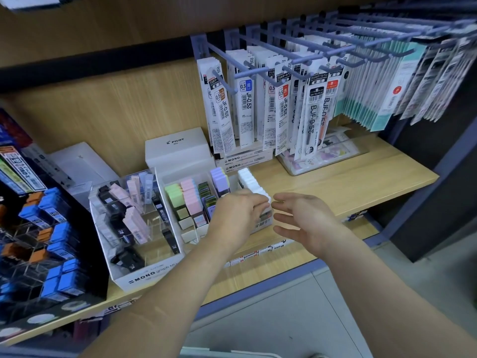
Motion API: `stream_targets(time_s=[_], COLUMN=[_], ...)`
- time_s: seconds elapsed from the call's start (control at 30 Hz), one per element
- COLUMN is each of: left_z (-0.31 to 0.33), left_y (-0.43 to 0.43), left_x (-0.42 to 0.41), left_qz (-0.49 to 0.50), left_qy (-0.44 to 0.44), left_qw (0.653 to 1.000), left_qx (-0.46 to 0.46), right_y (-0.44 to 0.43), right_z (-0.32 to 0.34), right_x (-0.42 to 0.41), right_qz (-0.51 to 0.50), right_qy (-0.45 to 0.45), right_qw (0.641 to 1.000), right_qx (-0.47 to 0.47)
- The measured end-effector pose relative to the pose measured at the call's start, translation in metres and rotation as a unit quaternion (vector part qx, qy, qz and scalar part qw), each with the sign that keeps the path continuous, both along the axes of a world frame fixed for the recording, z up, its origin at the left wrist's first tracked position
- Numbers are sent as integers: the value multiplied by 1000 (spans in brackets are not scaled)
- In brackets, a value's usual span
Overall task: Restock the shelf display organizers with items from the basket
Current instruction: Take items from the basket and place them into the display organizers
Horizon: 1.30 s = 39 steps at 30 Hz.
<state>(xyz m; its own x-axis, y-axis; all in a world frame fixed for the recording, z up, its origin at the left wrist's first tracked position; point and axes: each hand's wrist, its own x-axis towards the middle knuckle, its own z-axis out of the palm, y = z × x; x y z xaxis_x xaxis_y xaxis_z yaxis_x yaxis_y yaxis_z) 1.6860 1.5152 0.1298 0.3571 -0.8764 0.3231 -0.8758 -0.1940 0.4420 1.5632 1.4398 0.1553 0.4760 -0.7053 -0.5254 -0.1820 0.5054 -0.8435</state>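
Left hand [237,213] with fingers curled against the front of a row of white block erasers [251,183], grip unclear, right hand [304,223] spread loose just beside, wooden shelf [361,182]

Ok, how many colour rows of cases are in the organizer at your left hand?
5: green row at far left, then pink row, dark row, purple row, and white row at far right, by the left hand. That hand covers the front ends, so more may be hidden.
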Motion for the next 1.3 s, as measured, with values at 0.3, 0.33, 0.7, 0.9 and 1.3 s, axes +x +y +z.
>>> stream_targets(time_s=[0.3, 0.33, 0.7, 0.9, 1.3], left_z=[11, 12, -45, -130, -265], left_y=[1, 7, 165, 245, 255], left_x=[0, -2, 16, 14, -23], left_qz=[46, 43, 126, 130, 128], left_qy=[89, 91, 188, 142, 277], left_qw=[994, 995, 962, 915, 837], left_qx=[38, 26, 154, 355, 455], right_y=[0, 1, 74, 145, 208], right_z=[9, 13, 26, -46, -274], right_x=[-9, -12, -18, -11, -43], right_qz=[53, 58, 343, 461, 177], right_qy=[49, 56, 131, 196, 328], right_qw=[993, 991, 894, 847, 926], right_qx=[-88, -105, -256, -177, 59])
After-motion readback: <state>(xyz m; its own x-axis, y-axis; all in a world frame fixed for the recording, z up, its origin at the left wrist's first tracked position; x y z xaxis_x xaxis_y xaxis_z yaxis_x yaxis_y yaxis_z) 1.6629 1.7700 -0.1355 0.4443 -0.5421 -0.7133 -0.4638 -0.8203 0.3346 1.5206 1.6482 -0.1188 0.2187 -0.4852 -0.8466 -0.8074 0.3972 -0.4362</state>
